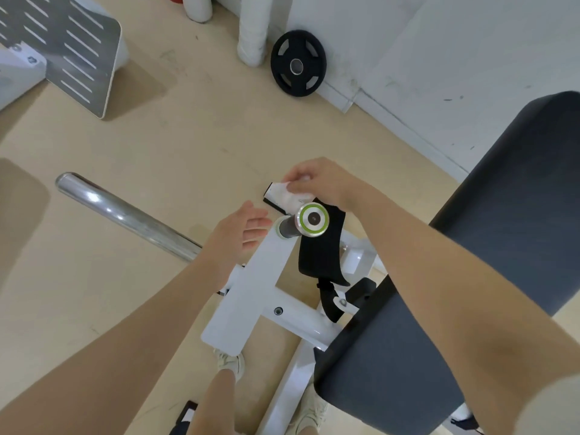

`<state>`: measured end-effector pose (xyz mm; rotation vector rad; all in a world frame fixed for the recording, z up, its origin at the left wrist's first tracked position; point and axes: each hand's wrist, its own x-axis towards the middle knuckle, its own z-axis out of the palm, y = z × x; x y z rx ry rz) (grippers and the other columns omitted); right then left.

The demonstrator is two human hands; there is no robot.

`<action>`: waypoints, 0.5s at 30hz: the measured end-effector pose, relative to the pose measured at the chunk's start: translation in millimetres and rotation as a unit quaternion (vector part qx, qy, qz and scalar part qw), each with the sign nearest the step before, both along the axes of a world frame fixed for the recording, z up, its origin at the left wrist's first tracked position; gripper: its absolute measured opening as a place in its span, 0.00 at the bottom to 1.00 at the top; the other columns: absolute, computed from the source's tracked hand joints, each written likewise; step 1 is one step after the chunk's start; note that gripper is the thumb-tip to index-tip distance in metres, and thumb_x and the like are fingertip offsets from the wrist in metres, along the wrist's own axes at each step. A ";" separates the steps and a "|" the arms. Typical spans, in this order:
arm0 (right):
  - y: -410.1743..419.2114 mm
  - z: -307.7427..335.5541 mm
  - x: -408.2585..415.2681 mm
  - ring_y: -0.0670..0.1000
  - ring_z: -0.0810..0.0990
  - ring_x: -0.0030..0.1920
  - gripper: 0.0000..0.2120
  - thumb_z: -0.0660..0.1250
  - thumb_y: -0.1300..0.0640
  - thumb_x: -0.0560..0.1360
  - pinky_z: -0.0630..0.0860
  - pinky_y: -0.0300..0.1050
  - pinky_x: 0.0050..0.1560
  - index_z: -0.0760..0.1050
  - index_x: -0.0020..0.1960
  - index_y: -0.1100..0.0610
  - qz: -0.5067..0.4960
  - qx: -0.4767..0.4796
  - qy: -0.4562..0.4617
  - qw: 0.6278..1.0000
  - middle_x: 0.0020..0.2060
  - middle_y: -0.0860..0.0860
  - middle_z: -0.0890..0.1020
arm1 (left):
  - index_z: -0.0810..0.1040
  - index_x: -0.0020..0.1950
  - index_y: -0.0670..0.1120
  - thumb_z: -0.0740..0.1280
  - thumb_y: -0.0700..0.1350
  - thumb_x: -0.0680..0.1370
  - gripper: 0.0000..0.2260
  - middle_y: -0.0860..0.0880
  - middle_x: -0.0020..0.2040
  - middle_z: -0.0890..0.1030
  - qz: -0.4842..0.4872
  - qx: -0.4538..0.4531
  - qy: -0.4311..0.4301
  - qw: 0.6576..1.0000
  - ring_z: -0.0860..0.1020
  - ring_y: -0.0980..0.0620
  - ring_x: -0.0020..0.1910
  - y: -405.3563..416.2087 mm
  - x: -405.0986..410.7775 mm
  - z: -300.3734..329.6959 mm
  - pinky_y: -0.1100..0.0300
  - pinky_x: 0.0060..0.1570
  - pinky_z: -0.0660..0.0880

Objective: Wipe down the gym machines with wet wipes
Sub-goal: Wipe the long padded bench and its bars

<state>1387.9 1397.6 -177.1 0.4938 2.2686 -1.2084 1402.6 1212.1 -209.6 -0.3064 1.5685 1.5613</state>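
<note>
Down by my feet, one pale shoe (230,363) peeks out under the white frame (251,296) of the machine, and the dark seat pad (408,356) sits under my right forearm. Up the frame now: my left hand (238,237) hovers just beside the upright, fingers loose and spread, gripping nothing. Right next to it, the knob with the green ring (313,219) points up at me, a black strap (320,255) draped behind it. Just past the knob, my right hand (317,183) is pinched down on the wet wipe (282,193), bunched white under my fingertips and pressed onto the black end of that strap. A chrome bar (125,215) juts out to the left over the beige floor (188,136). Farther off, a black weight plate (298,62) leans against the white wall (439,42), and a slotted grey footplate (62,42) sits at far left.
</note>
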 end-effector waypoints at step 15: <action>-4.1 80.3 53.2 0.49 0.75 0.37 0.11 0.60 0.65 0.77 0.71 0.38 0.41 0.78 0.40 0.55 -0.184 -0.315 0.097 0.926 0.35 0.50 0.79 | 0.78 0.46 0.52 0.52 0.41 0.81 0.15 0.54 0.46 0.82 0.007 0.031 0.195 0.980 0.78 0.55 0.49 10.2 -1.3 80.7 0.58 0.55 0.72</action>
